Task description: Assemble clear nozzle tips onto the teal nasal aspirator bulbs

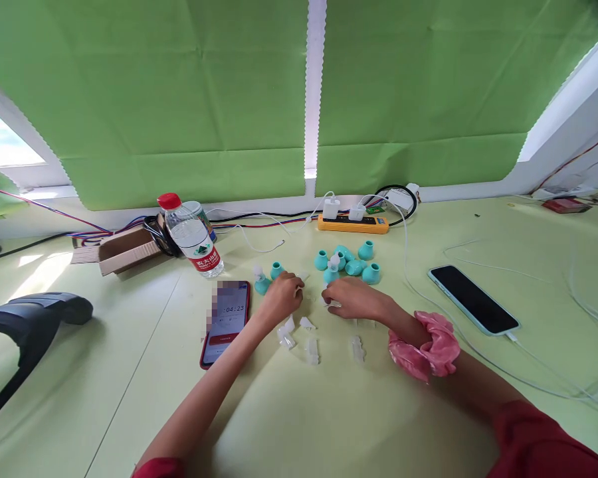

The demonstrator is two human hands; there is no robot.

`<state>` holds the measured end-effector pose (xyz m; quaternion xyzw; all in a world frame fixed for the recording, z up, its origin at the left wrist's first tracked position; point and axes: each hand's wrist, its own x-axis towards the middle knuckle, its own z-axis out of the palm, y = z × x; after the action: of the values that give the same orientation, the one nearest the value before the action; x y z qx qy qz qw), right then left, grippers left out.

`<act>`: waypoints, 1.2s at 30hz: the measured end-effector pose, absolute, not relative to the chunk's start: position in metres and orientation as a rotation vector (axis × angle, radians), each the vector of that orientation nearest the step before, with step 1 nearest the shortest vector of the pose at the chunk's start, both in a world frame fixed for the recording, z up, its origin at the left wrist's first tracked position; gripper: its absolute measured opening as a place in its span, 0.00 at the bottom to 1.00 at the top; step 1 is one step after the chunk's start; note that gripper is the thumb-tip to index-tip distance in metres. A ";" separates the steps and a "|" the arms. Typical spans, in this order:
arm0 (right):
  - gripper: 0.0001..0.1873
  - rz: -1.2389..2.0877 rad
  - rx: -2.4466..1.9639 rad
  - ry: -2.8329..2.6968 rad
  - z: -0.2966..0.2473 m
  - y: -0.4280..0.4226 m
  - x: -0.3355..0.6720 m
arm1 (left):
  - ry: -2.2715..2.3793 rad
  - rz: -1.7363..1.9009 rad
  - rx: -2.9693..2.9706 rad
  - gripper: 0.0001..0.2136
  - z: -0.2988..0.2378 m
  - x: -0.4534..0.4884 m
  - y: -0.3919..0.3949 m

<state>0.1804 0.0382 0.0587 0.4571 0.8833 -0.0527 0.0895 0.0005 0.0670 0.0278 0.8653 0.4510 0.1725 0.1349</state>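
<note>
My left hand (283, 296) is over the middle of the table with its fingers curled into a pinch. Whatever is between its fingertips is too small to make out. Opposite it, the fingers of my right hand (355, 298) are closed on a small translucent plastic piece (333, 304). Several teal, bulb-shaped pieces with short necks (371, 273) lie just beyond my right hand. Two more teal pieces (262, 285) stand beside my left hand. Nearer to me, several loose translucent plastic parts (311, 351) are scattered, with another clear part (357, 349) to their right.
A phone showing a timer (228, 322) lies left of my left forearm. Behind it stands a red-capped water bottle (192, 238), beside an open cardboard box (129, 249). An orange power strip (353, 224) sits at the back. A second phone (473, 299) charges at right among white cables.
</note>
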 end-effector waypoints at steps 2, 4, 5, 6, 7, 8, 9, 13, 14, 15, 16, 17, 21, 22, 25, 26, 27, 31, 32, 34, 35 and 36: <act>0.12 -0.122 1.423 2.621 0.057 0.042 0.182 | 1.323 0.614 2.395 0.12 0.036 -0.003 0.069; 0.15 -0.097 1.483 2.610 0.053 0.045 0.181 | 1.315 0.694 2.279 0.12 0.041 -0.006 0.070; 0.16 -0.096 1.500 2.603 0.051 0.046 0.181 | 1.302 0.723 2.222 0.11 0.043 -0.007 0.070; 0.16 -0.103 1.505 2.597 0.049 0.046 0.180 | 1.282 0.745 2.167 0.11 0.044 -0.007 0.070; 0.16 -0.118 1.497 2.593 0.048 0.047 0.180 | 1.258 0.759 2.117 0.11 0.045 -0.007 0.070; 0.16 -0.138 1.480 2.592 0.047 0.046 0.180 | 1.235 0.765 2.080 0.11 0.045 -0.008 0.070; 0.15 -0.161 1.454 2.596 0.047 0.046 0.181 | 1.207 0.769 2.033 0.11 0.046 -0.008 0.070; 0.15 -0.226 1.358 2.635 0.047 0.044 0.182 | 0.998 0.781 1.591 0.14 0.050 -0.010 0.069; 0.14 -0.223 1.356 2.643 0.047 0.045 0.182 | 0.942 0.784 1.460 0.14 0.051 -0.011 0.069; 0.12 -0.211 1.367 2.649 0.047 0.045 0.181 | 0.898 0.787 1.359 0.14 0.052 -0.012 0.068; 0.11 -0.193 1.388 2.654 0.046 0.046 0.180 | 0.873 0.797 1.301 0.14 0.053 -0.013 0.068; 0.11 -0.173 1.412 2.659 0.046 0.047 0.179 | 0.859 0.815 1.267 0.14 0.054 -0.014 0.068; 0.11 -0.125 1.472 2.673 0.042 0.051 0.178 | 0.848 0.894 1.214 0.13 0.059 -0.016 0.067; 0.11 -0.125 1.474 2.676 0.041 0.051 0.179 | 0.854 0.903 1.203 0.13 0.060 -0.016 0.066; 0.10 -0.134 1.488 2.691 0.039 0.050 0.180 | 0.871 0.927 1.171 0.13 0.066 -0.016 0.064; 0.10 -0.137 1.495 2.704 0.038 0.049 0.179 | 0.870 0.937 1.163 0.13 0.068 -0.017 0.064; 0.11 -0.139 1.504 2.718 0.038 0.048 0.178 | 0.864 0.949 1.155 0.13 0.070 -0.017 0.063; 0.19 -0.144 1.494 2.837 0.039 0.047 0.166 | 0.812 1.017 1.137 0.14 0.080 -0.022 0.063; 0.20 -0.135 1.483 2.879 0.039 0.048 0.161 | 0.808 1.035 1.132 0.14 0.083 -0.024 0.062; 0.22 -0.093 1.482 2.903 0.037 0.055 0.150 | 0.817 1.052 1.119 0.14 0.087 -0.025 0.059; 0.22 -0.072 1.491 2.880 0.035 0.060 0.145 | 0.825 1.048 1.112 0.14 0.090 -0.026 0.058; 0.23 -0.060 1.498 2.840 0.033 0.065 0.140 | 0.828 1.038 1.107 0.13 0.092 -0.026 0.056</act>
<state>0.1399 0.0649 0.0330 0.4662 0.8838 -0.0188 -0.0351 -0.0263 0.0558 0.0923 0.4870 0.3643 0.4566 0.6493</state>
